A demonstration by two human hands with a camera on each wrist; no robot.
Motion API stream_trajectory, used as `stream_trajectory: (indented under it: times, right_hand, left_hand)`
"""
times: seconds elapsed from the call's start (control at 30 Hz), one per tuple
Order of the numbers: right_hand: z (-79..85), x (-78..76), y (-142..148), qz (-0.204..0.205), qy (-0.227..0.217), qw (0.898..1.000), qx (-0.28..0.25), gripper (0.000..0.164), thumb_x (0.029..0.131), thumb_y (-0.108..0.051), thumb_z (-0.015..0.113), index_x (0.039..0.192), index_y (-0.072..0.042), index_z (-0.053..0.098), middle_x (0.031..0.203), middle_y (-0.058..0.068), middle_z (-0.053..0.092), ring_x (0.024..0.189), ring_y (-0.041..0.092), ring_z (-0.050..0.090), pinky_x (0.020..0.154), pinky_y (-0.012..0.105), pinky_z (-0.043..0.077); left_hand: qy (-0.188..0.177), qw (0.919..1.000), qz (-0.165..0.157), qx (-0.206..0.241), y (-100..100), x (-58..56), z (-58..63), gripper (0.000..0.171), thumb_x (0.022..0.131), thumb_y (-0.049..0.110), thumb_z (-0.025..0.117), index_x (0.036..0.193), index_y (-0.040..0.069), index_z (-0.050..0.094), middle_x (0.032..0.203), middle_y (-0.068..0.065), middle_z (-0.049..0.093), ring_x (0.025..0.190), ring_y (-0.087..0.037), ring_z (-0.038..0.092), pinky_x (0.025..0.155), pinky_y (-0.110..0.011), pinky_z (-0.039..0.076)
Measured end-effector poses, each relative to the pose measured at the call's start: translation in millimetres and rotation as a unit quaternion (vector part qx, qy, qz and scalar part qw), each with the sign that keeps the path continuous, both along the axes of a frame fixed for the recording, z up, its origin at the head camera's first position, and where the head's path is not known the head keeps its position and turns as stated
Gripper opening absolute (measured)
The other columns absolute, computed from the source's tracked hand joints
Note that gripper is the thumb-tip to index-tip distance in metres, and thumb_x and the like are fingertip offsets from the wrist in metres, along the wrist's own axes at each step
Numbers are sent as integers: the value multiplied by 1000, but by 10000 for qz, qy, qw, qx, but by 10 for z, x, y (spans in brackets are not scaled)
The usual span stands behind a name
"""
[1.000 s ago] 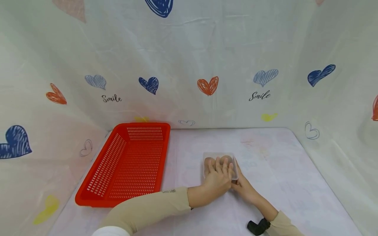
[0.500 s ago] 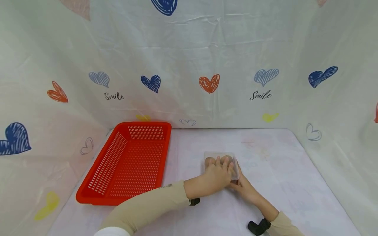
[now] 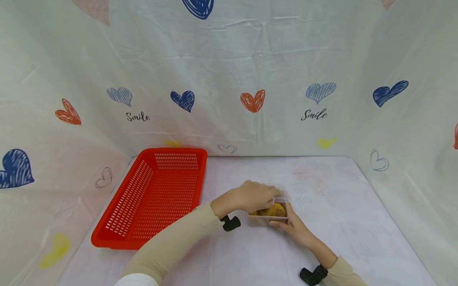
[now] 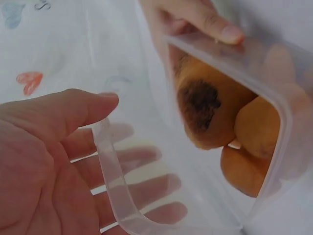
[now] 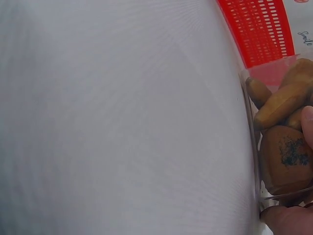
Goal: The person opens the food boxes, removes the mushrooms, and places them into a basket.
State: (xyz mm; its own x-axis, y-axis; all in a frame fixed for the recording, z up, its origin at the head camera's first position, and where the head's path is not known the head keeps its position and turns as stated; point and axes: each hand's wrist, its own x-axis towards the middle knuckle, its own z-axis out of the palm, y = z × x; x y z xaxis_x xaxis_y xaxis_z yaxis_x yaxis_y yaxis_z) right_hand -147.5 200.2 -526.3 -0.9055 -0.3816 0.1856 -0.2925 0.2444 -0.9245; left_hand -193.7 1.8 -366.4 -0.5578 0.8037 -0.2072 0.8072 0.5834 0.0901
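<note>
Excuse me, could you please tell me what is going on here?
A person is handling a clear plastic box of rounded, brownish-yellow items. Their right hand grips the box, while their left hand pinches the edge of its raised lid, so the box stands open. A red basket sits to the left.

Soft, diffuse light with faint shadows; right wrist view greyer, dimmer, hazy.

Beige sleeves (image 3: 175, 240), black wrist cameras (image 3: 312, 275)
</note>
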Motion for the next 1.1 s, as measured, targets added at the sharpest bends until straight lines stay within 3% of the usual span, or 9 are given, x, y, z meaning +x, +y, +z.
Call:
stream_trajectory:
  times: [0.13,0.27,0.47,0.6,0.8,1.03,1.1]
  right_hand:
    - [12,-3,-7,-115,-175,9998,69,103,94,-16,71,160,-25,-7,159,19,25,131,25,43,97,11,36]
    - [17,-10,-19,-129,-219,9997,36,105,94,-15,71,159,-17,-12,164,22,5,143,40,24,102,6,23]
    - [41,-10,-38,-205,-141,9996,132,106,93,-15,72,159,-12,-11,163,25,-3,147,46,9,102,3,16]
    - [52,-14,-34,-210,-170,9995,163,106,94,-16,72,159,-11,-11,163,24,-6,147,47,5,101,3,14]
    - [40,-16,-17,-152,-136,9997,132,107,93,-15,72,159,-15,-12,164,22,-6,147,45,2,102,3,15]
    - [32,-12,-23,-154,-134,9996,183,105,94,-16,71,159,-16,-12,163,23,-6,147,48,2,101,3,17]
    - [27,-12,-29,-166,-165,9996,180,106,94,-16,71,159,-15,-11,163,23,-6,147,48,2,101,3,16]
  left_hand:
    - [-444,9985,86,319,-55,-87,59,42,107,30,49,147,19,50,135,4,61,101,-12,63,76,-30,55]
    - [-808,9944,279,616,-104,-186,102,43,108,33,46,148,20,49,141,4,57,123,-17,57,92,-38,53]
    - [-1214,9831,587,1235,-158,-392,130,44,108,37,44,146,17,52,138,3,60,121,-16,57,97,-39,50]
    - [-1375,9695,687,1909,-185,-528,96,44,108,37,44,141,11,57,135,-2,62,119,-16,59,100,-36,48]
    - [-1495,9330,1154,3064,-207,-684,-23,37,104,39,53,126,13,68,113,0,71,101,-12,66,90,-31,53]
    - [-1934,8651,1914,4214,-190,-838,-204,33,100,37,62,119,10,69,107,1,73,86,-13,71,82,-39,57]
    - [-1986,8497,2041,4437,-185,-877,-238,32,99,35,63,117,9,70,107,-1,73,85,-14,71,82,-40,58]
